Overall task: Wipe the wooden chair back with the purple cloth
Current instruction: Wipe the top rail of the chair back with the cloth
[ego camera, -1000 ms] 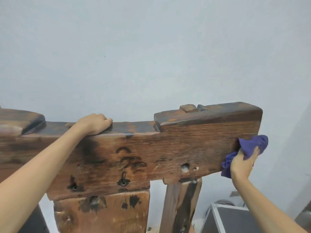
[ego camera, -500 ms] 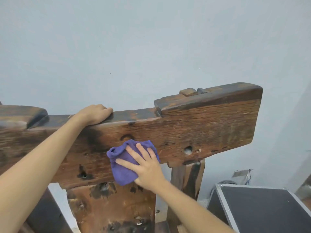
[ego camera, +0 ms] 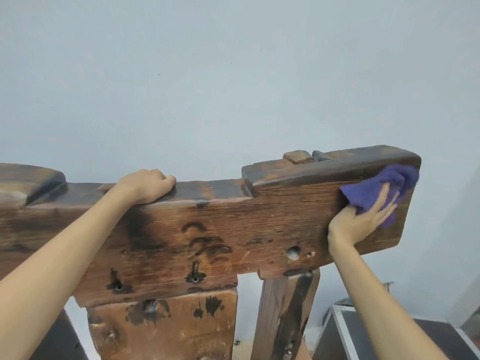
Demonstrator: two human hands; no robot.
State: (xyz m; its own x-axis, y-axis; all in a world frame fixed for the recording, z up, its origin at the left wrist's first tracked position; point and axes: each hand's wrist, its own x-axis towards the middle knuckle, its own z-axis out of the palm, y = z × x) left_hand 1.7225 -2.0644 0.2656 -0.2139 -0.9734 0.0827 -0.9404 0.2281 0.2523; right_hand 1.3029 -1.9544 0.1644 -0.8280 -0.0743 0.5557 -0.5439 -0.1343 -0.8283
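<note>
With the right hand [ego camera: 363, 219] flat and open, pressing the purple cloth [ego camera: 376, 190] against the far right end of the chair back [ego camera: 233, 229] while the left hand [ego camera: 145, 185] grips the top edge, the loosely bunched cloth could slide off that end or snag on the rough wood.
</note>
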